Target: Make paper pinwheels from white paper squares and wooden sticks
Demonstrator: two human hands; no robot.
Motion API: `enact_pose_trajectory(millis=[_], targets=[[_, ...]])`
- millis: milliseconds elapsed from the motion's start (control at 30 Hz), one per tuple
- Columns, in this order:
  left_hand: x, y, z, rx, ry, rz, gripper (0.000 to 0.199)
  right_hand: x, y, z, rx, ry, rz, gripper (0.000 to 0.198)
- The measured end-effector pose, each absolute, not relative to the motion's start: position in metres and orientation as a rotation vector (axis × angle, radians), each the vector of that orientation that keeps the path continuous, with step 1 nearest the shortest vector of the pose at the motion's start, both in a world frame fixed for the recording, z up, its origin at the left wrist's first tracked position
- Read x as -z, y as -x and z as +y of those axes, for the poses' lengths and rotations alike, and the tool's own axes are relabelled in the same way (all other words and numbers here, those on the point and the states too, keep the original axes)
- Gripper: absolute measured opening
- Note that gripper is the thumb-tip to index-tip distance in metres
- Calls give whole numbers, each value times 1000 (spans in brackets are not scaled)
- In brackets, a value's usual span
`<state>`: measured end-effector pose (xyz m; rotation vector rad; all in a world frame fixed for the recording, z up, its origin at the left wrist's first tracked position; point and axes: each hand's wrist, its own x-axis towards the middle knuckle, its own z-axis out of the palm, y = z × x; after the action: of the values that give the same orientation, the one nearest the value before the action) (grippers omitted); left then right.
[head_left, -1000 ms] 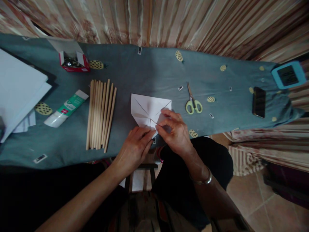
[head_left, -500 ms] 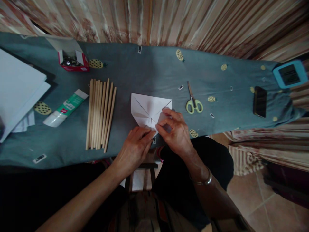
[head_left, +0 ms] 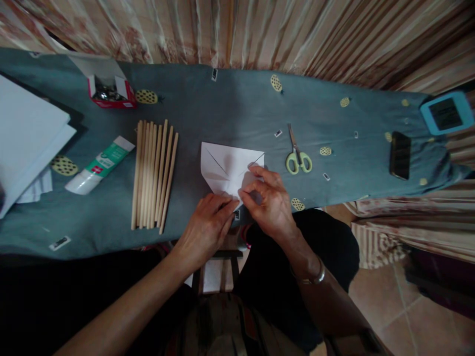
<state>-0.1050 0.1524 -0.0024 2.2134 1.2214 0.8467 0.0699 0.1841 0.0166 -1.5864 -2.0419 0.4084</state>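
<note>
A sheet of white paper (head_left: 222, 165) with cut or drawn diagonal lines running in from its corners lies on the cloth in front of me. Its near corner is between my hands. My left hand (head_left: 208, 220) grips the lower edge, thumb and fingers together on the paper. My right hand (head_left: 269, 200) pinches the paper near its lower right side with thumb and index finger, the other fingers bent over the right edge. Scissors (head_left: 296, 155) with light green handles lie to the right of the paper. Several wooden sticks (head_left: 154, 173) lie side by side to the left.
The patterned cloth (head_left: 237, 109) covers a long table. On the left are a glue tube (head_left: 102, 165), an open red box (head_left: 111, 99) of small shiny pieces and a stack of white paper (head_left: 29, 128). A phone (head_left: 400, 155) and a blue-framed device (head_left: 447, 113) lie far right.
The near part of the paper has shifted slightly at my fingertips, and the dark line ends near its middle no longer show. Both hands stay almost in place.
</note>
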Motion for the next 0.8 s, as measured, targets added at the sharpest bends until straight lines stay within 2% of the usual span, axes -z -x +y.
enact_pose_trajectory(millis=[133, 367, 800], targets=[[2, 105, 152, -850, -2222, 1217, 25, -19, -69, 184, -396, 1550, -2067, 10], [1, 104, 152, -860, -2216, 1228, 21, -18, -71, 183, -337, 1443, -2239, 32], [3, 105, 152, -838, -2222, 1228, 22, -9, -59, 172, -76, 1412, -2450, 29]])
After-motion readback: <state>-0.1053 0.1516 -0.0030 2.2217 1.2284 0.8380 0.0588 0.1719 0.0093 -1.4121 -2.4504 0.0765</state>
